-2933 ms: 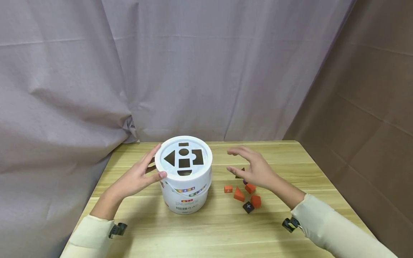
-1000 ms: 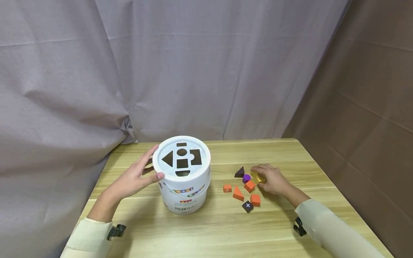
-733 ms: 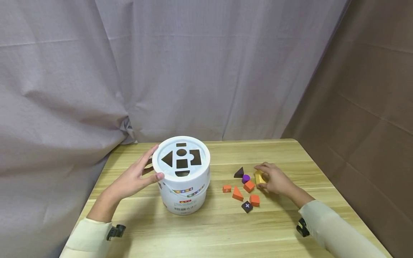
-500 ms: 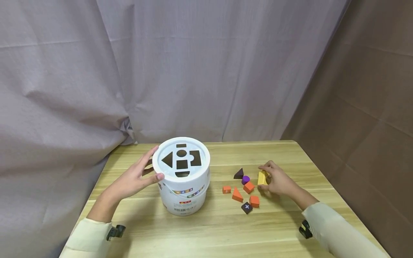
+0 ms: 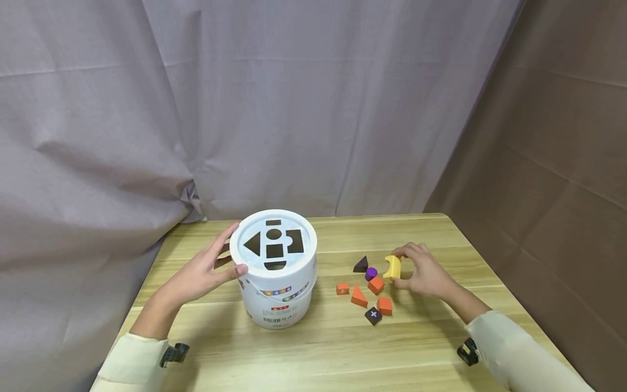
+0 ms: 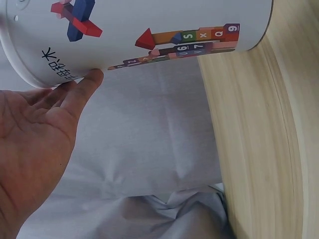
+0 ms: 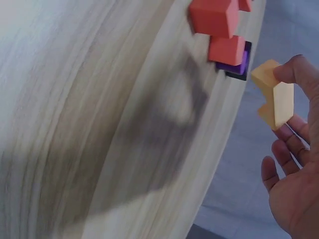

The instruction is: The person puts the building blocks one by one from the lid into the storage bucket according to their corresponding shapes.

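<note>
1. Right grip: my right grip [image 5: 425, 274] is grasping the yellow, arch-shaped, apparently wooden block [image 5: 396, 267], thumb on the near end, fingers on the far end.
2. Hold: pinching the ends leaves the notch uncovered. It faces away from my right palm, toward the white, cylindrical, apparently plastic bucket [image 5: 274, 302]. The block appears lifted; I cannot judge the clearance.
3. Left grip: my left grip [image 5: 208, 267] is unclenched, fingers against the bucket's side, thumb tip on its rim. I judge this contact to be steadying the upright bucket.
4. Lid: the pale, round lid [image 5: 256, 262] lies just right of my left grip, its shaped cut-outs facing up.
5. Loose pieces: a purple cylinder [image 5: 371, 274] and an orange cube [image 5: 376, 286] rest on the wood-grain tabletop [image 5: 313, 356], left of my right grip. Lying between both grips, they appear conveniently within reach.
</note>
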Demonstrator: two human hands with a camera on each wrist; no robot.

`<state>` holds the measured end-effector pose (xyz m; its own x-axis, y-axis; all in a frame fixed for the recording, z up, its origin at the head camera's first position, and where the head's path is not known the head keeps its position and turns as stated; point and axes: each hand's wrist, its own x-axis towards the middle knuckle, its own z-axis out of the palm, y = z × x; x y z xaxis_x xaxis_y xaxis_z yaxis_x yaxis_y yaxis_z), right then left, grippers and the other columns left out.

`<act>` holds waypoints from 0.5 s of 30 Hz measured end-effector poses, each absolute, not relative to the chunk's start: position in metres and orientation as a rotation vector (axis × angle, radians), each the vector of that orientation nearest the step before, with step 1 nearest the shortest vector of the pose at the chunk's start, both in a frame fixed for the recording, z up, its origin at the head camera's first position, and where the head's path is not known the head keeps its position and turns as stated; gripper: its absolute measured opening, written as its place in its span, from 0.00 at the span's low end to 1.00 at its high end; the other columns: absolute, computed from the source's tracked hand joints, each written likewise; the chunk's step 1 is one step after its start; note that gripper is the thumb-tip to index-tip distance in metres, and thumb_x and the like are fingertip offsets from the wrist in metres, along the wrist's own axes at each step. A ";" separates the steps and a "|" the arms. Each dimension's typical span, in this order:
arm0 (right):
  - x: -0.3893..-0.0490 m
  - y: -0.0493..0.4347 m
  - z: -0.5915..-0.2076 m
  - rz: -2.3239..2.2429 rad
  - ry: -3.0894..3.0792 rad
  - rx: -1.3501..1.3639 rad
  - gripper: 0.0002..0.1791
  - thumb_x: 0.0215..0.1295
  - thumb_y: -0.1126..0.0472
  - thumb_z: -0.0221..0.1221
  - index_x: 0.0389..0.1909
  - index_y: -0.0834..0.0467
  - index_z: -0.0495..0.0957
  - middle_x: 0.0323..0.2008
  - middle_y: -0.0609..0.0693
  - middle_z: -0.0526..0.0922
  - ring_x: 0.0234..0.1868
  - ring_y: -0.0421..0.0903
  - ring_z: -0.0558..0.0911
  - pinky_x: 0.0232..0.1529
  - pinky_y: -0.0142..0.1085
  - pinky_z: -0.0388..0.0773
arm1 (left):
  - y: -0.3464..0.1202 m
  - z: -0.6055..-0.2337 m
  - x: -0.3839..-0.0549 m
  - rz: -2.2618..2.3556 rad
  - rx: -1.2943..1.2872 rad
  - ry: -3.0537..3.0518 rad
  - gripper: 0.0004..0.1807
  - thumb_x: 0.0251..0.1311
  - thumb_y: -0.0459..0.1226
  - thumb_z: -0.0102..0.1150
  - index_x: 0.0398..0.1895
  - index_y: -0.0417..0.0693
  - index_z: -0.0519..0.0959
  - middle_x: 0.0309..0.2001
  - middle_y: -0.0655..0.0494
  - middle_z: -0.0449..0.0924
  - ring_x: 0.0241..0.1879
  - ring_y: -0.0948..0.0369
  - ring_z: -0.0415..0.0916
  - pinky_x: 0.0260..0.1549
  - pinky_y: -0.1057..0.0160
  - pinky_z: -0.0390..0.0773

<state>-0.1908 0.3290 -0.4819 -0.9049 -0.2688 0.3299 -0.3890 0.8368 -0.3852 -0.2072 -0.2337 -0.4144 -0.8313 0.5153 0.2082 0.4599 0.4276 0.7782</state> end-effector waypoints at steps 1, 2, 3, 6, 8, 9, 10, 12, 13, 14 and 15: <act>-0.190 0.328 -0.480 0.679 -2.758 0.492 0.37 0.48 0.60 0.85 0.60 0.61 0.85 0.50 0.53 0.86 0.53 0.56 0.79 0.52 0.48 0.80 | -0.234 -0.414 -0.207 1.390 0.891 2.600 0.55 0.74 0.48 0.72 0.93 0.68 0.45 0.89 0.41 0.54 0.79 0.32 0.69 0.71 0.32 0.78; -0.190 0.327 -0.478 0.701 -2.761 0.481 0.36 0.49 0.60 0.85 0.61 0.61 0.85 0.49 0.52 0.86 0.53 0.56 0.80 0.51 0.46 0.80 | -0.234 -0.414 -0.207 1.390 0.890 2.599 0.55 0.74 0.48 0.72 0.93 0.68 0.45 0.89 0.41 0.54 0.79 0.32 0.69 0.71 0.32 0.78; -0.189 0.325 -0.476 0.723 -2.759 0.473 0.35 0.49 0.60 0.85 0.61 0.60 0.85 0.49 0.52 0.87 0.52 0.55 0.81 0.49 0.43 0.80 | -0.234 -0.415 -0.207 1.393 0.891 2.596 0.55 0.74 0.48 0.72 0.93 0.67 0.45 0.89 0.41 0.54 0.79 0.32 0.69 0.71 0.32 0.78; -0.188 0.322 -0.470 0.808 -2.749 0.468 0.34 0.52 0.60 0.85 0.61 0.60 0.85 0.49 0.54 0.88 0.52 0.53 0.83 0.48 0.41 0.82 | -0.234 -0.415 -0.207 1.393 0.890 2.599 0.55 0.74 0.48 0.72 0.93 0.68 0.45 0.89 0.41 0.53 0.79 0.32 0.69 0.71 0.32 0.78; -0.188 0.318 -0.465 0.864 -2.735 0.474 0.34 0.53 0.61 0.85 0.62 0.60 0.85 0.50 0.55 0.89 0.52 0.51 0.84 0.49 0.41 0.84 | -0.234 -0.415 -0.207 1.392 0.890 2.603 0.55 0.74 0.48 0.72 0.93 0.68 0.45 0.89 0.41 0.53 0.79 0.32 0.69 0.71 0.32 0.78; -0.187 0.317 -0.463 0.885 -2.728 0.479 0.34 0.53 0.61 0.85 0.62 0.60 0.85 0.51 0.57 0.89 0.52 0.50 0.84 0.50 0.42 0.86 | -0.234 -0.416 -0.207 1.393 0.892 2.604 0.55 0.74 0.48 0.72 0.93 0.68 0.45 0.89 0.41 0.53 0.79 0.32 0.69 0.71 0.32 0.78; -0.187 0.315 -0.461 0.903 -2.725 0.481 0.34 0.53 0.61 0.85 0.62 0.60 0.84 0.51 0.57 0.89 0.52 0.48 0.84 0.51 0.44 0.87 | -0.234 -0.416 -0.207 1.392 0.894 2.605 0.55 0.74 0.48 0.72 0.93 0.68 0.45 0.89 0.41 0.53 0.79 0.32 0.69 0.71 0.32 0.78; -0.187 0.313 -0.458 0.918 -2.719 0.490 0.34 0.54 0.61 0.85 0.63 0.59 0.84 0.51 0.56 0.90 0.52 0.45 0.84 0.52 0.44 0.87 | -0.234 -0.416 -0.207 1.393 0.902 2.608 0.55 0.74 0.48 0.72 0.93 0.68 0.46 0.89 0.41 0.54 0.79 0.33 0.70 0.71 0.32 0.77; -0.186 0.312 -0.456 0.919 -2.717 0.492 0.34 0.54 0.62 0.85 0.63 0.58 0.85 0.51 0.56 0.90 0.52 0.44 0.84 0.52 0.43 0.87 | -0.234 -0.416 -0.207 1.394 0.904 2.608 0.55 0.74 0.48 0.73 0.93 0.68 0.46 0.89 0.41 0.54 0.79 0.33 0.69 0.72 0.32 0.77; -0.186 0.311 -0.454 0.916 -2.715 0.499 0.34 0.54 0.62 0.85 0.63 0.57 0.85 0.51 0.55 0.90 0.52 0.42 0.84 0.52 0.41 0.87 | -0.234 -0.416 -0.207 1.396 0.906 2.608 0.55 0.74 0.48 0.73 0.92 0.68 0.46 0.89 0.41 0.54 0.79 0.33 0.69 0.72 0.31 0.77; -0.186 0.310 -0.452 0.912 -2.711 0.505 0.34 0.54 0.62 0.85 0.63 0.57 0.85 0.51 0.53 0.90 0.52 0.41 0.84 0.51 0.39 0.86 | -0.234 -0.416 -0.207 1.397 0.908 2.606 0.55 0.74 0.48 0.73 0.92 0.68 0.46 0.89 0.42 0.54 0.79 0.33 0.69 0.72 0.31 0.77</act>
<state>-0.1862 0.3096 -0.4518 -0.9122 -0.2463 0.3274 -0.3941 0.7460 -0.5368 -0.2074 -0.2341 -0.4160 -0.8266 0.5163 0.2239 0.4722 0.4199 0.7751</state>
